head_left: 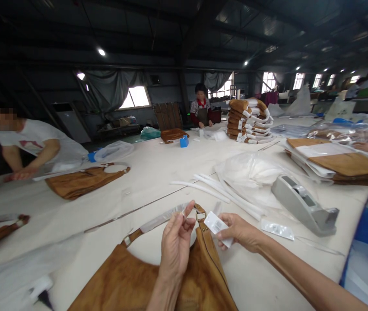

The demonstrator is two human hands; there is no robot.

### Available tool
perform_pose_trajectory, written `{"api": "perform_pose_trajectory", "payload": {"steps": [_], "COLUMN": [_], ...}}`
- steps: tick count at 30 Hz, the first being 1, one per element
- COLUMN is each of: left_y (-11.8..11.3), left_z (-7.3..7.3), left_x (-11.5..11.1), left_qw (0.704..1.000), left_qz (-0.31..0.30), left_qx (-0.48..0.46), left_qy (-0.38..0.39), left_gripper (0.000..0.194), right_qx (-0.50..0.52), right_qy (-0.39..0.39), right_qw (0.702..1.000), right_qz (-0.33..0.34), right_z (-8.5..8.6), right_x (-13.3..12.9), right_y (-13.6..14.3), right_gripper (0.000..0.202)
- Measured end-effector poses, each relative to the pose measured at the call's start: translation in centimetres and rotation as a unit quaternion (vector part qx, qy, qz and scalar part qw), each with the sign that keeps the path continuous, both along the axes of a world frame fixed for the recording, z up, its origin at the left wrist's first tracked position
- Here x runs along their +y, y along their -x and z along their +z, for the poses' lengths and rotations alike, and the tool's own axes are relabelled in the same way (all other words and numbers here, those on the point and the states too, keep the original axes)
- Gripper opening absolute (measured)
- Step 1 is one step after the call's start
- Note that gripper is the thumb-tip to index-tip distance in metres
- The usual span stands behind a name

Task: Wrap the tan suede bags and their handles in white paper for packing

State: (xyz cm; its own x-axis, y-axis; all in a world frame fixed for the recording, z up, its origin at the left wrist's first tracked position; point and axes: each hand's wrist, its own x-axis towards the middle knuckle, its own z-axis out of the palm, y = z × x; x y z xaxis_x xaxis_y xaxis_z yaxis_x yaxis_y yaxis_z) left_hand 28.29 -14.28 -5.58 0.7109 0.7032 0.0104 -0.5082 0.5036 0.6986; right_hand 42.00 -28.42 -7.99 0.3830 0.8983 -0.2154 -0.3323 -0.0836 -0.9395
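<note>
A brown bag [122, 276] lies on the white table at the bottom middle, its strap partly wrapped in clear plastic. Above the bag, my left hand [176, 242] is raised beside the strap, thumb and fingers pinched together; what lies between them is too small to name. My right hand [239, 231] grips a white tag [216, 223] with a barcode, just right of the metal ring [201, 215] that joins strap and bag.
A grey tape dispenser [303, 203], white foam tubes [226, 194] and clear plastic bags [252, 170] lie to the right. Stacked brown bags [250, 121] stand farther back. Other people work at left [38, 142], far side [201, 110] and right edge.
</note>
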Motion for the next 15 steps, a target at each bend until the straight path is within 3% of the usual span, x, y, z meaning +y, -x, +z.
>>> {"api": "perform_pose_trajectory", "payload": {"steps": [3,9,12,15], "left_y": [0.1,-0.2,-0.3,-0.2], "left_z": [0.2,-0.2,-0.4,-0.5], "left_x": [-0.1,-0.3,-0.2,-0.2], "left_qw": [0.999,0.996,0.994,0.990], "left_qz": [-0.012,0.005,0.018,0.032], "left_qx": [0.015,0.059,0.079,0.101], "left_qy": [-0.030,-0.063,-0.067,-0.088], "left_gripper": [0.031,0.049,0.054,0.055], "right_qx": [-0.064,-0.223,-0.270,-0.315], "right_qy": [0.019,-0.105,-0.138,-0.114], "right_qw": [0.997,0.957,0.945,0.942], "right_qz": [-0.033,-0.150,-0.120,-0.014], "right_z": [1.0,3.9,5.3,6.9], "right_x": [-0.7,0.3,1.8,3.1], "right_y": [-0.9,-2.2,-1.8,-1.6], "right_gripper": [0.038,0.029,0.029,0.029]}}
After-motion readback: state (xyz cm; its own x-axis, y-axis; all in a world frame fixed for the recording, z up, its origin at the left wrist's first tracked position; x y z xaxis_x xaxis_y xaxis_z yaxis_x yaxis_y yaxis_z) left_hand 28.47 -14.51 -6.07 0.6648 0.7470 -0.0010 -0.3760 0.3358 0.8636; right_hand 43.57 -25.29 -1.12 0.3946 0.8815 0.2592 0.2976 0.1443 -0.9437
